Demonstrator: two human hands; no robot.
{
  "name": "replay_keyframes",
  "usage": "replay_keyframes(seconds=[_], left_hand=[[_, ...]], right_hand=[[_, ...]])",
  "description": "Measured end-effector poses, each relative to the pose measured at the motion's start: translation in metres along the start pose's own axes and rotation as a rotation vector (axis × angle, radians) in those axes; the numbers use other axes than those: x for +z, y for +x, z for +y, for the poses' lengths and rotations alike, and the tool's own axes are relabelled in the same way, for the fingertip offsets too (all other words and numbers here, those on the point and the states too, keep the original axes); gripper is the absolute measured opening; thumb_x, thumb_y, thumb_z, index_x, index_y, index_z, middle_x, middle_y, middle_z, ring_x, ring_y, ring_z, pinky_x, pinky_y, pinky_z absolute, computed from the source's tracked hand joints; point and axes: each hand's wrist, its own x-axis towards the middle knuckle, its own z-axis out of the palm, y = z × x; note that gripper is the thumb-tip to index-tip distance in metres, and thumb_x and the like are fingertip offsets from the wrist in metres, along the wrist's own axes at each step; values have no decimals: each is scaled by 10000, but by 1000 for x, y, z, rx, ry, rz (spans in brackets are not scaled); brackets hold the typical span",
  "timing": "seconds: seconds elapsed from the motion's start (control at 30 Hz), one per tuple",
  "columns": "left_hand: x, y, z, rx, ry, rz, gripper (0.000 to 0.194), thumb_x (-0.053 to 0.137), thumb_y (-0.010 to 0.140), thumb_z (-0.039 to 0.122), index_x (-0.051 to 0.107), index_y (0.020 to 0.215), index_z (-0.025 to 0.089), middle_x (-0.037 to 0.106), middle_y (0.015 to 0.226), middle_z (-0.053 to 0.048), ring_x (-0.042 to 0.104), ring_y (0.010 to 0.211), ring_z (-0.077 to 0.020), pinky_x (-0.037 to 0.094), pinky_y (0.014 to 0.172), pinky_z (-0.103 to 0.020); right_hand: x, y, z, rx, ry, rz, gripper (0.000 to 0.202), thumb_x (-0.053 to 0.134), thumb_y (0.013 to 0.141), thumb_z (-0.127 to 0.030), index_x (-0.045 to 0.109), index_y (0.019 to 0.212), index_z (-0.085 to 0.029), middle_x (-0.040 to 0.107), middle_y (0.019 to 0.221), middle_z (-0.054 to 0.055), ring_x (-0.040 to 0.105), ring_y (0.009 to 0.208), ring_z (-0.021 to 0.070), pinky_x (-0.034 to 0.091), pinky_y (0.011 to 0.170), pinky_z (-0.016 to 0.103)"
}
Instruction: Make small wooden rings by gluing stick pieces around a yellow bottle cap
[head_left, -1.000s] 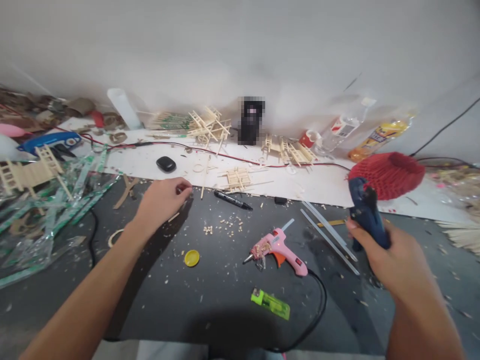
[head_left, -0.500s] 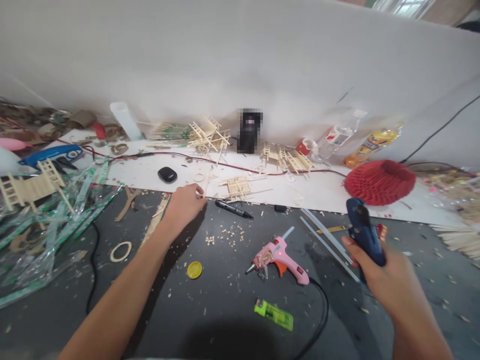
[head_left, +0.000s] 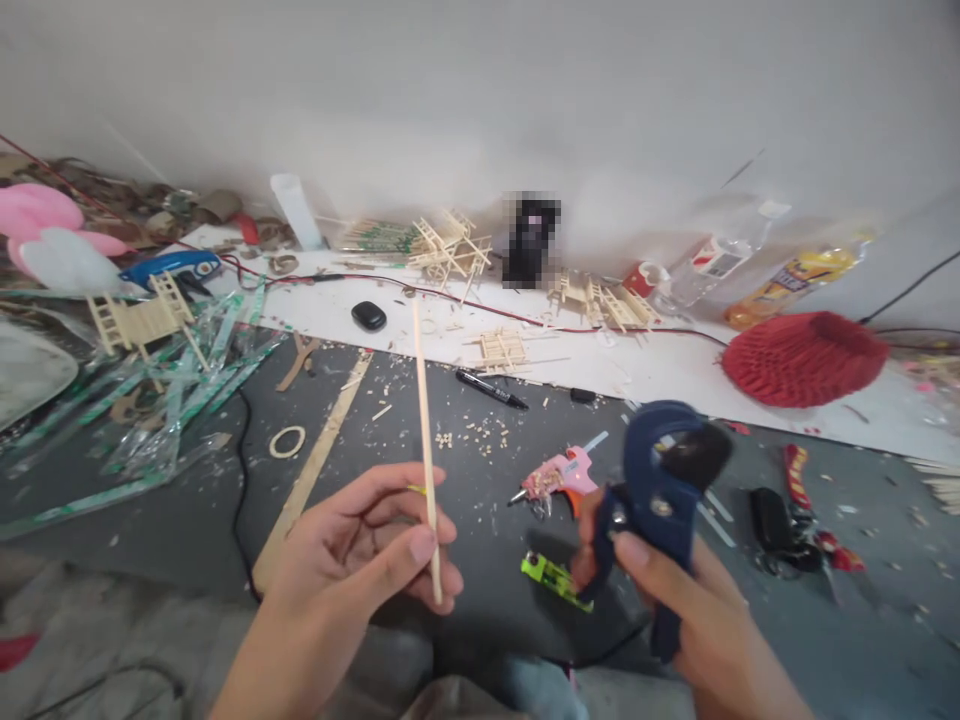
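Between the thumb and fingers of my left hand (head_left: 352, 560) stands a thin wooden stick (head_left: 423, 400), held nearly upright above the dark table. My right hand (head_left: 682, 590) is closed around a dark blue ratchet cutter (head_left: 660, 500) with a curved, dark-bladed head, raised to the right of the stick. Behind the cutter lies a pink hot glue gun (head_left: 555, 475), partly covered by my right hand. A green lighter (head_left: 551, 578) lies beneath my right fingers. Small cut wood bits (head_left: 487, 432) are scattered beyond the stick.
Small stick-built frames (head_left: 502, 350) lie on the white strip at the back. A black marker (head_left: 491, 389) rests near its edge. Red-handled pliers (head_left: 799, 480) and a red folded-paper bowl (head_left: 806, 360) are at right. Clear plastic wrappers (head_left: 165, 400) pile up at left.
My left hand has come back from the white strip toward me and now holds a wooden stick. My right hand has brought the cutter in to the left, nearer the stick. The view has shifted.
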Motion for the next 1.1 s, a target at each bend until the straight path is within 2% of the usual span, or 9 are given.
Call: replay_keyframes(seconds=[0.1, 0.17, 0.3, 0.47, 0.53, 0.67, 0.77, 0.93, 1.1], left_hand=[[7, -13, -6, -10, -63, -43, 480, 922, 792, 561, 767, 1143, 275, 791, 903, -44, 729, 583, -178, 632, 545, -300], [6, -22, -14, -13, -68, -80, 488, 913, 790, 576, 768, 1137, 266, 788, 899, -47, 731, 580, -181, 635, 565, -308], [-3, -42, -30, -54, 4, -176, 406, 842, 857, 538, 773, 1149, 265, 776, 880, -34, 736, 590, -173, 611, 576, -286], [-10, -64, -42, -78, 221, -272, 193, 737, 883, 339, 785, 1048, 249, 742, 816, -4, 734, 621, -159, 549, 586, -240], [-11, -69, -44, -73, 310, -288, 163, 707, 873, 293, 779, 1013, 249, 728, 813, 6, 737, 647, -162, 542, 609, -242], [-13, -76, -51, -73, 441, -305, 184, 630, 843, 217, 740, 986, 253, 709, 818, 23, 726, 676, -167, 529, 653, -265], [-15, -80, -58, -82, 503, -333, 189, 599, 784, 162, 712, 909, 248, 691, 772, 31, 702, 679, -171, 488, 641, -267], [-14, -84, -70, -33, 538, -351, 100, 606, 896, 261, 689, 952, 258, 684, 781, 18, 658, 732, -195, 503, 692, -290], [-4, -87, -67, 71, 539, -240, 348, 424, 1091, 535, 674, 1160, 302, 636, 759, 31, 607, 677, -186, 450, 637, -281]], right_hand=[[31, -14, -3, 238, 204, -146, 349, 767, 933, -588, 800, 1037, -256, 753, 833, 84, 713, 791, 282, 582, 712, 412], [47, -15, -9, 306, 330, -185, 370, 815, 893, -593, 797, 1020, -245, 729, 838, 64, 692, 802, 252, 575, 760, 394], [66, -1, -29, 179, 480, -150, 338, 913, 832, -476, 785, 1042, -244, 679, 784, -3, 665, 719, 184, 569, 732, 336], [70, 11, -43, 10, 544, -113, 303, 918, 837, -405, 803, 1044, -215, 606, 674, -50, 603, 584, 126, 558, 592, 267], [70, 7, -40, 16, 513, -107, 263, 922, 839, -379, 783, 998, -221, 629, 670, -50, 627, 580, 128, 571, 594, 266], [73, -5, -24, -32, 483, -63, 359, 932, 822, -352, 741, 1115, -274, 673, 691, -60, 639, 558, 149, 588, 571, 295], [75, -9, -14, -48, 442, -76, 279, 920, 838, -357, 758, 1035, -245, 688, 675, -45, 654, 557, 149, 580, 582, 288], [77, -19, -8, -42, 431, -118, 235, 937, 820, -360, 763, 921, -238, 686, 644, -36, 678, 561, 166, 573, 589, 298], [85, -38, -5, -39, 397, -145, 214, 950, 821, -366, 780, 892, -256, 721, 702, -20, 689, 613, 166, 578, 624, 303]])
